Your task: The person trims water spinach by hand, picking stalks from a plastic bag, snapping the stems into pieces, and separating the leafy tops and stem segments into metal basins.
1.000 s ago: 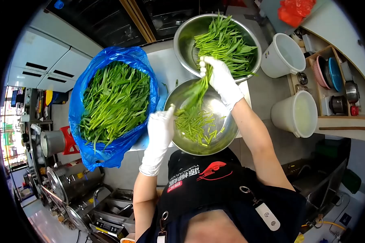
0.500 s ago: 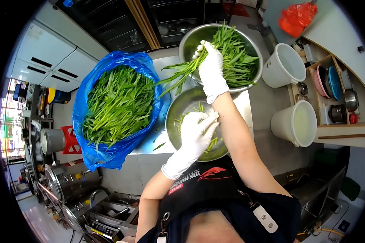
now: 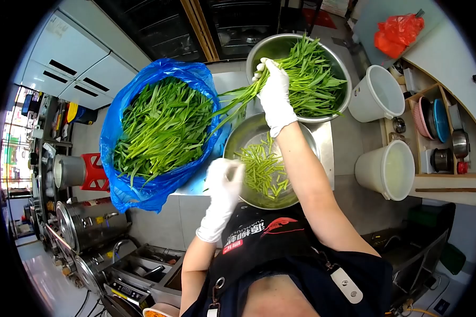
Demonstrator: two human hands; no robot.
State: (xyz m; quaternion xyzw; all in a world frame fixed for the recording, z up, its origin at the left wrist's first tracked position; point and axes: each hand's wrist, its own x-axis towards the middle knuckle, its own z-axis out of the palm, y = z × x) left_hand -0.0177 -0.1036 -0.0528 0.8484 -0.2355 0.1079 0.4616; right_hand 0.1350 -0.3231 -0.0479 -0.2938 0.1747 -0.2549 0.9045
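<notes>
My right hand [image 3: 276, 87], in a white glove, is closed around a bunch of water spinach [image 3: 314, 79]. Its leaves hang over the far steel basin [image 3: 348, 79], and some stems stick out to the left. My left hand [image 3: 225, 178], also gloved, is at the left rim of the nearer steel bowl [image 3: 314, 138]. It is blurred by motion, so its grip cannot be made out. Short cut stem pieces [image 3: 262, 169] lie in that bowl. To the left, a blue plastic bag [image 3: 111, 127] stands open, full of long leafy water spinach [image 3: 164, 129].
The bowls rest on a metal table [image 3: 327, 158]. Two white buckets, one behind [image 3: 375, 95] and one nearer [image 3: 386, 170], stand on the right beside a wooden shelf [image 3: 433, 171]. A red stool [image 3: 94, 171] is at the left, beyond the blue bag.
My left hand has moved left from over the nearer bowl to its rim, uncovering the stem pieces. My right hand still holds the water spinach. The whole view has shifted slightly.
</notes>
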